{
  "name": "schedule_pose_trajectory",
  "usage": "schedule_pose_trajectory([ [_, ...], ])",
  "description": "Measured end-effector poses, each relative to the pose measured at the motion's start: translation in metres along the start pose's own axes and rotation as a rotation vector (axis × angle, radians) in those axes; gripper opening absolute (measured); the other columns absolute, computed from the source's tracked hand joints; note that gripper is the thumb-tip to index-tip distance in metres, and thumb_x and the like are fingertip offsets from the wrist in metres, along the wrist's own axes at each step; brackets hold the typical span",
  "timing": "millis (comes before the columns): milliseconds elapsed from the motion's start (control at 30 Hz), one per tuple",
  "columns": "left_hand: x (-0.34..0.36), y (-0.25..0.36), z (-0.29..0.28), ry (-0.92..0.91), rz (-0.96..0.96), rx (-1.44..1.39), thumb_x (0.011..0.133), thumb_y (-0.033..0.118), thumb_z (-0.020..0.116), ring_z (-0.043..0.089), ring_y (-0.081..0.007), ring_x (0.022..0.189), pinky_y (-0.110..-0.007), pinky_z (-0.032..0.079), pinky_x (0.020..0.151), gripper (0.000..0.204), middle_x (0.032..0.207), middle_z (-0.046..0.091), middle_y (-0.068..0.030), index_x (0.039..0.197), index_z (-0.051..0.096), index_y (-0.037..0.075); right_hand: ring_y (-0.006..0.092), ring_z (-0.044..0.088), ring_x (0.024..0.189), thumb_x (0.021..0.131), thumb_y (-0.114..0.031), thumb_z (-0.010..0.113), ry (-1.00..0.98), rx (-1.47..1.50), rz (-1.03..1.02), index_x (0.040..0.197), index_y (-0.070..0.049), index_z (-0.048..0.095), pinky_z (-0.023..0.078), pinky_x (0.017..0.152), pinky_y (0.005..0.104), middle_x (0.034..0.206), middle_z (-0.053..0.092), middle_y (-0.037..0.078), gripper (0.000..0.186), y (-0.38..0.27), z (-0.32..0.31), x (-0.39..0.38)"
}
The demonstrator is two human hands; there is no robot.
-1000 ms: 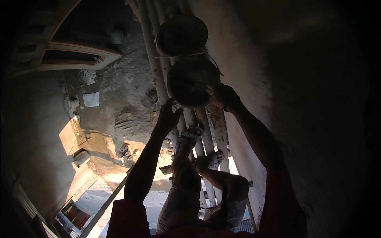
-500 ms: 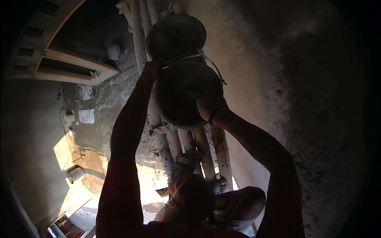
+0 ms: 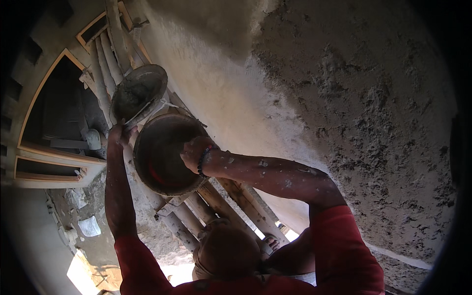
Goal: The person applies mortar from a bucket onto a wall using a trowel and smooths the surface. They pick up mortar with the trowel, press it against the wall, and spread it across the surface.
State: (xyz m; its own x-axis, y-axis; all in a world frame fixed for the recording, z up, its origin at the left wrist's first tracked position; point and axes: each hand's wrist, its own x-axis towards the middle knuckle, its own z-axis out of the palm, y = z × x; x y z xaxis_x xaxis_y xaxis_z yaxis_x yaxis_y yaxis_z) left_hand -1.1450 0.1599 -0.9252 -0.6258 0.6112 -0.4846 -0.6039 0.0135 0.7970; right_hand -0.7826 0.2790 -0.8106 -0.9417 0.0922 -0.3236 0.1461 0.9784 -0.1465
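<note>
A rough plastered wall (image 3: pixel 354 113) fills the right and upper part of the view, its lower stretch coarse and lumpy, its upper stretch smoother and paler. Against it leans a scaffold of wooden poles (image 3: pixel 110 64), running from the top left down to the middle. To the left is a dim arched doorway with a pale frame (image 3: pixel 44 147), and far below lies a dusty ground (image 3: pixel 93 236) with a sunlit patch.

The right hand (image 3: pixel 195 153), a dark bead bracelet at its wrist, lies on the rim of a round empty pan (image 3: pixel 164 155), its fingers curled over the near edge and pressing on it. The left hand (image 3: pixel 118 135) reaches up beside the pan's left rim; its fingers seem closed about the lower edge of a second pan filled with grey mortar (image 3: pixel 137 93), though shadow hides how tightly. The mortar pan sits tilted on the poles, just above the empty one and touching it.

Under the pans, another person's head (image 3: pixel 228 250) shows between the two red sleeves (image 3: pixel 349 250).

The pans are hemmed in by the wall on the right and the poles behind; open air lies only to the left and downward.
</note>
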Motion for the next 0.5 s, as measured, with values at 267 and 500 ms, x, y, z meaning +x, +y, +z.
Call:
schedule_pose_trajectory([
  [267,-0.003,-0.029,0.008,-0.009,0.088,0.007,0.096,0.022,0.055,0.066,-0.0271,0.073,-0.038,0.056,0.068,0.024,0.089,0.062,-0.0138,0.109,0.050,0.002,0.0311,0.069,0.089,0.082,-0.018,0.058,-0.149,-0.047,0.095,0.090,-0.010,0.075,0.058,0.068,0.0449,0.092,0.072,0.013,0.021,-0.015,-0.003,-0.005],
  [500,-0.018,-0.038,0.009,-0.187,0.127,0.015,0.098,0.037,0.051,0.062,-0.0270,0.099,-0.038,0.051,0.088,0.046,0.114,0.062,-0.0124,0.125,0.050,0.000,0.0253,0.070,0.085,0.079,-0.018,0.063,0.027,-0.156,0.157,0.089,-0.011,0.076,0.059,0.052,0.0430,0.093,0.073,0.007,0.018,-0.006,-0.030,0.005],
])
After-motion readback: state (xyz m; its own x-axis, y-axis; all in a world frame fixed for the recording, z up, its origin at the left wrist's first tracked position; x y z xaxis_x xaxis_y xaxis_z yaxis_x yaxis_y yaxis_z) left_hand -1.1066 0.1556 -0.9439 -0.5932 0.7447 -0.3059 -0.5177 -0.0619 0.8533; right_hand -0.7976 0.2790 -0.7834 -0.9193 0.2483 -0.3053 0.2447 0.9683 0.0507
